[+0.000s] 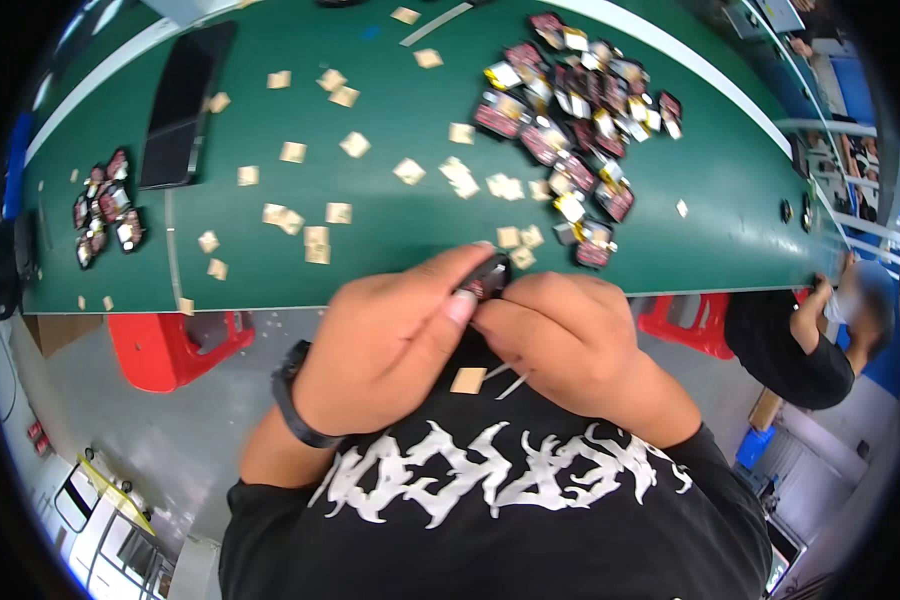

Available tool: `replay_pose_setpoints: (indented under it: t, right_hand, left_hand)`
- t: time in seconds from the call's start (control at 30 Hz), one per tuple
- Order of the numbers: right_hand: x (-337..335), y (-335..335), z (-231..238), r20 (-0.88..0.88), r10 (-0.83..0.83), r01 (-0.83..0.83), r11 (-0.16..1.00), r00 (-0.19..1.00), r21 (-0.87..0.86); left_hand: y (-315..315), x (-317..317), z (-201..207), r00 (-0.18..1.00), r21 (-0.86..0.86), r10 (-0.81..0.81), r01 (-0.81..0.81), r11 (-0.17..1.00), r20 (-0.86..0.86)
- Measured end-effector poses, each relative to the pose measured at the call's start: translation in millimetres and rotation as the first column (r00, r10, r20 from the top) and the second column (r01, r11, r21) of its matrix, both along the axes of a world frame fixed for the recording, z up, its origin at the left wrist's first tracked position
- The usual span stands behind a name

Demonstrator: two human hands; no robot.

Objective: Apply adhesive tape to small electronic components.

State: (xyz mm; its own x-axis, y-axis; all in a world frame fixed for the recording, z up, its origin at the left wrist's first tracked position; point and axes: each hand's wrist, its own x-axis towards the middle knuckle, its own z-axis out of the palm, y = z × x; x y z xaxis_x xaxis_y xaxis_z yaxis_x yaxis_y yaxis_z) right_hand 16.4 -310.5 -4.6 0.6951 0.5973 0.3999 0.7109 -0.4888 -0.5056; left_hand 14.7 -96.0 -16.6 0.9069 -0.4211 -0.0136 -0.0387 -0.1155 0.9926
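Note:
A small black plastic case (488, 276) with a dark reddish inside is held at the table's near edge. My left hand (390, 335) pinches it between thumb and fingers. My right hand (565, 335) is closed, its fingertips against the case's right side. Out of the right fist, toward my shirt, stick two thin metal prongs (505, 378) that look like tweezers. Beside their ends is a tan square piece (468, 380); whether the prongs touch it I cannot tell. Just beyond the case, several small tan squares (522, 240) lie on the green table.
A heap of small black-and-red electronic units (580, 100) with silver and yellow parts spreads at the far right. A smaller pile (105, 205) sits left. A black flat panel (185, 110) and a metal ruler (435, 25) lie farther off. Red stools (160, 350) stand below; another person (790, 345) sits right.

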Motion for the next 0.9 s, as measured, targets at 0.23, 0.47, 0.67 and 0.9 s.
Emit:
replay_pose_setpoints:
  t: [0.23,0.47,0.67,0.9]
  right_hand:
    - [5,41,5,-0.009,0.034,-0.035,0.98,0.999,-0.197]
    - [17,80,2,-0.093,0.084,-0.108,0.95,0.992,-0.293]
    - [25,77,6,-0.131,0.017,-0.031,0.993,0.991,-0.11]
    - [3,-33,3,-0.178,-0.792,0.776,0.61,0.585,-0.163]
  left_hand:
    - [40,10,-6,0.996,-0.004,-0.06,0.061,0.998,0.064]
    - [80,14,-1,0.956,-0.104,-0.121,0.096,0.99,-0.269]
    - [133,-1,-8,0.925,0.238,0.373,-0.378,0.895,0.068]
    - [222,-4,-36,0.701,0.628,0.488,-0.701,0.338,0.52]
